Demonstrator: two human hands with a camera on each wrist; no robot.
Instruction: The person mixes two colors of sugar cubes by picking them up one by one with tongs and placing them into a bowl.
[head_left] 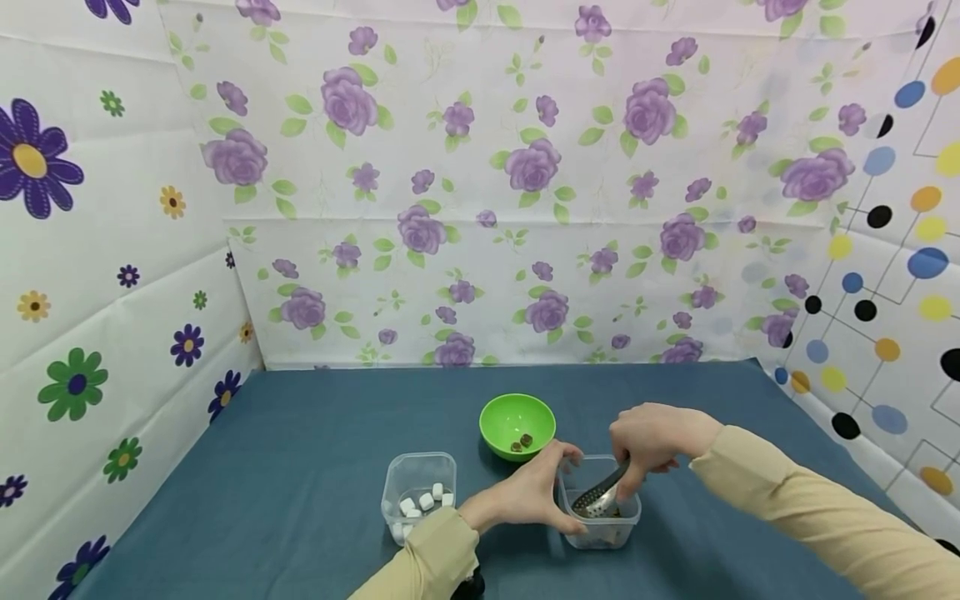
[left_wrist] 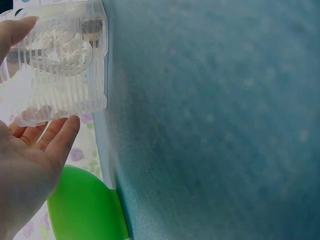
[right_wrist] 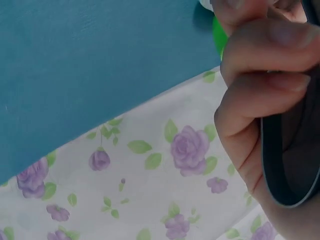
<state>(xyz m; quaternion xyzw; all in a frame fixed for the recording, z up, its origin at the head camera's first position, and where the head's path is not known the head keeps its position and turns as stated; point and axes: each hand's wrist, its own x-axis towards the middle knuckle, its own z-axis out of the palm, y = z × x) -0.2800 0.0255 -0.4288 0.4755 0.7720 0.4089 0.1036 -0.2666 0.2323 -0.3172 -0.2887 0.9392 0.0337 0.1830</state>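
Tongs [head_left: 589, 500] with perforated heads sit inside a clear container [head_left: 600, 541], right of centre in the lower part of the head view. Their long axis slants: heads pointing down towards the lower left, dark handle [head_left: 622, 475] rising to the upper right. From the grip of the right hand [head_left: 651, 437], clamped round that handle, the heads lie to the lower left. This hand is the nearer; the left hand [head_left: 525, 493] holds the container from its left side, thumb at the near wall, fingers at the far one. Whether the heads pinch anything, I cannot tell. Just beyond, to the upper left, stands a green bowl [head_left: 516, 408].
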